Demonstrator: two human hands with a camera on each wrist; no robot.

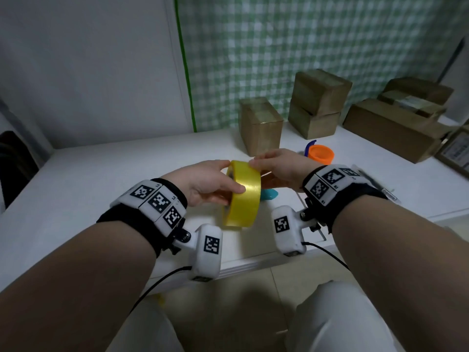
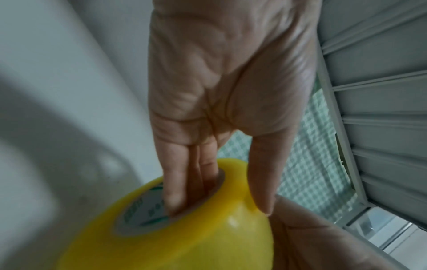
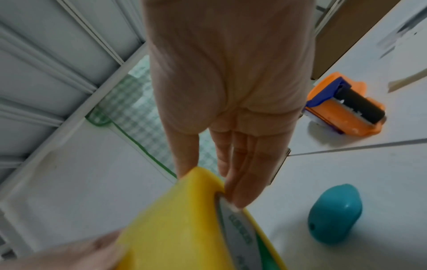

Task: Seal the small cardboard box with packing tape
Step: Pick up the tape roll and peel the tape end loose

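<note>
**Both hands on the yellow tape roll, boxes waiting at the back**

Biggest thing in my feed is the white counter, running up to a green checked curtain at the back. Over on the far right there's a long cardboard carton with more packages piled on and behind it. Left of that, a two-high stack of boxes, and just left of the stack stands a small cardboard box, upright, top already looking taped, well beyond my hands.

Next down: the roll of yellow packing tape, held on edge above the counter's front part. My left hand grips it with fingers tucked into the core and the thumb lying across the outer face. My right hand pinches the top rim from the other side, thumb on the outside, fingers against the core edge. Whether any tape end is peeled up, I can't tell.

Small stuff: an orange tape dispenser lying near the small box, and a teal blob-shaped gadget on the counter just under the roll.
</note>
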